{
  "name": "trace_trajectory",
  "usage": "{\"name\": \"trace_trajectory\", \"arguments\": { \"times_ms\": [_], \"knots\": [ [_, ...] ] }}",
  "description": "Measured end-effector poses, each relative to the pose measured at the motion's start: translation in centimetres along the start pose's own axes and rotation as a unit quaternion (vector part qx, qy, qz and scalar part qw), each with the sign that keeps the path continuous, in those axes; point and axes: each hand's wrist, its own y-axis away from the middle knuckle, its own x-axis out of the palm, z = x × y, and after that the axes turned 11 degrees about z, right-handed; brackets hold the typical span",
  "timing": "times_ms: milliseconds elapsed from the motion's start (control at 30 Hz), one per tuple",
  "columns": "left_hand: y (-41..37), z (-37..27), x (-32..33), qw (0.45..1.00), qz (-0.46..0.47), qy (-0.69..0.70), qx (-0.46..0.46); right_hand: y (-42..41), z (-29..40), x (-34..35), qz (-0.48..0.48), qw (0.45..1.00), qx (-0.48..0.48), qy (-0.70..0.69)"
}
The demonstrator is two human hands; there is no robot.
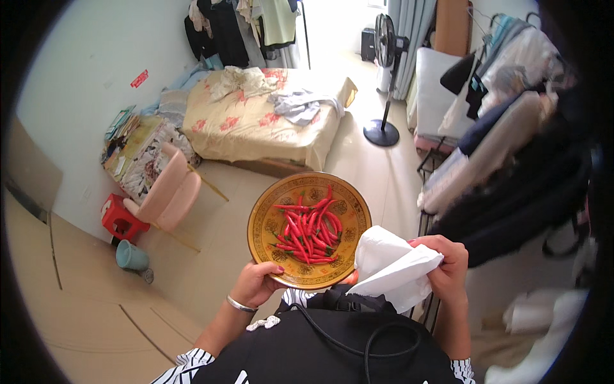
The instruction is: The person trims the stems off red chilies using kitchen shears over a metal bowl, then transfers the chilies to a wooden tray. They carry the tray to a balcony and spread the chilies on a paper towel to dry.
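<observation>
My left hand (259, 283) grips the lower left rim of a round yellow-brown patterned bowl (261, 240), with the thumb over the edge and the fingers hidden beneath. A pile of red chili peppers (307, 233) with green stems lies in the bowl. To the right of it, my right hand (446, 264) pinches a white sheet of tissue or cloth (393, 269) that hangs down beside the bowl's right rim, in front of my black apron.
Ahead stands a bed (230, 129) with a floral cover and rumpled clothes. A pedestal fan (386, 86) is beyond it. At left are a pink chair (168, 192), a red stool (120, 218) and a blue bin (132, 255). Hanging clothes (518, 177) crowd the right side.
</observation>
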Motion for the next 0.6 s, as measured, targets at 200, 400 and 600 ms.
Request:
{"name": "trace_trajectory", "arguments": {
  "times_ms": [200,400,600],
  "knots": [
    [-13.0,-8.9,3.3,0.997,-0.009,0.038,0.061,-18.3,-6.9,-6.9,0.024,0.998,-0.061,-0.009],
    [-24.8,-19.0,4.1,0.985,-0.06,-0.015,0.163,-36.1,-14.7,-11.6,0.018,0.994,-0.098,-0.043],
    [-42.5,-29.4,1.4,0.988,-0.017,-0.037,0.148,-53.5,-22.6,-15.0,0.021,0.991,-0.059,-0.121]
  ]
}}
